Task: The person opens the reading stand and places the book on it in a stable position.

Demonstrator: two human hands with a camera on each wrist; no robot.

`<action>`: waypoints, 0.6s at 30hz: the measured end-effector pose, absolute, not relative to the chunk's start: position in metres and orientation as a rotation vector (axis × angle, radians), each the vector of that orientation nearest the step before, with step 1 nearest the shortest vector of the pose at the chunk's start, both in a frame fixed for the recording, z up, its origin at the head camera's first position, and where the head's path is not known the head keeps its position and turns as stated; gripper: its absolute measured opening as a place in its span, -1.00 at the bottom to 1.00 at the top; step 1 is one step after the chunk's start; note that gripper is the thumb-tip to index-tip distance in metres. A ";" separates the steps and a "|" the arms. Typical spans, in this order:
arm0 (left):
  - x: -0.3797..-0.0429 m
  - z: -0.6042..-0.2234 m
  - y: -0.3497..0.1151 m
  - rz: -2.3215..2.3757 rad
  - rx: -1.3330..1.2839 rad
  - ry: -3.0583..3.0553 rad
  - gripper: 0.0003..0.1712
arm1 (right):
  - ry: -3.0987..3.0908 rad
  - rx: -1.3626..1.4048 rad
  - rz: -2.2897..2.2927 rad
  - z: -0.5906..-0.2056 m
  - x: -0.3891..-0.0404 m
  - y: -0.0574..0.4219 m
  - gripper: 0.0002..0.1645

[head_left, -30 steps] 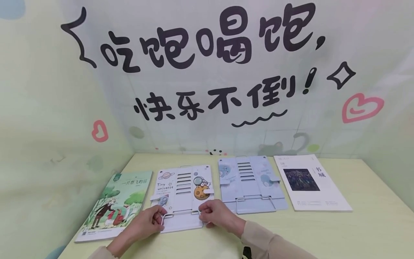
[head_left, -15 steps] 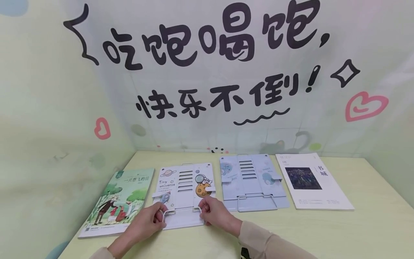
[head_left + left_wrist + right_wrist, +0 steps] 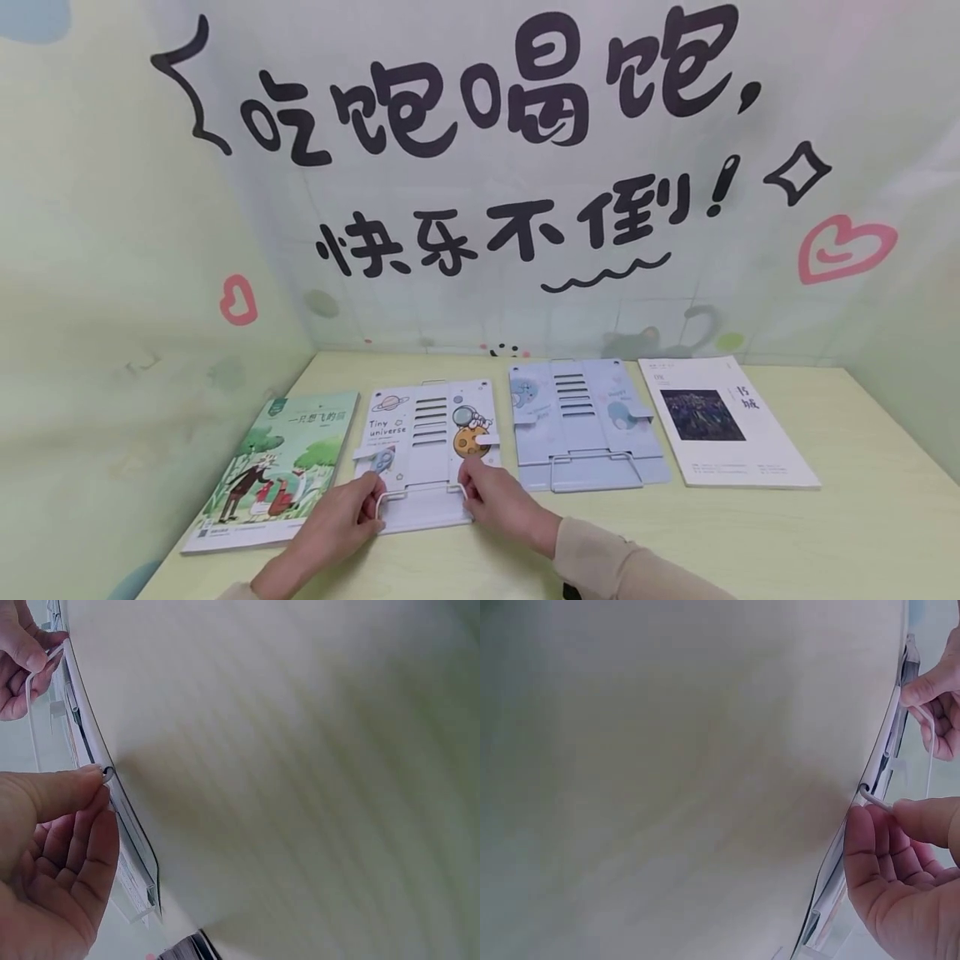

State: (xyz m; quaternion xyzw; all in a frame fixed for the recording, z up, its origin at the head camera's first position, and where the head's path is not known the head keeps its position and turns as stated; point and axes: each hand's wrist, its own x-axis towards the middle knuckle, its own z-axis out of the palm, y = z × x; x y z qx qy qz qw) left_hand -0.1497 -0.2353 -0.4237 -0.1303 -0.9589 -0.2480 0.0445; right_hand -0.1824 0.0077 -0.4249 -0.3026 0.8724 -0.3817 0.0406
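A white book stand [image 3: 416, 468] printed with a planet and an astronaut lies on the table in the head view. Along its front runs a bent white wire bracket [image 3: 931, 754]. My left hand [image 3: 341, 518] pinches the left side of this bracket between thumb and fingers, and my right hand [image 3: 504, 504] pinches the right side. From the left wrist view, the bracket [image 3: 31, 712] stands out from the stand's panel, spanning from one hand to the other. The fingertips of both hands are close to the stand's lower edge.
A green illustrated book [image 3: 262, 479] lies left of the stand, partly behind my left forearm. To the right are a light blue book stand [image 3: 536, 446] with a similar wire bracket and a white book [image 3: 720, 458] with a dark picture. A printed curtain [image 3: 450, 317] rises behind the table.
Both hands keep their grip on the bracket with hardly any movement. The head view has shifted slightly, so the scene sits a little farther right.
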 end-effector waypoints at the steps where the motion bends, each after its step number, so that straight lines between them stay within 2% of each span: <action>1: -0.149 -0.424 -0.235 -0.753 -0.396 -2.928 -0.61 | 2.692 -0.946 -1.139 -0.425 -0.182 0.008 -0.73; 12: -0.145 -0.423 -0.234 -0.703 -0.377 -2.912 -0.58 | 2.725 -0.965 -0.993 -0.422 -0.179 0.007 -0.75; 18: -0.144 -0.424 -0.234 -0.687 -0.383 -2.910 -0.57 | 2.789 -1.067 -0.894 -0.423 -0.179 0.008 -0.73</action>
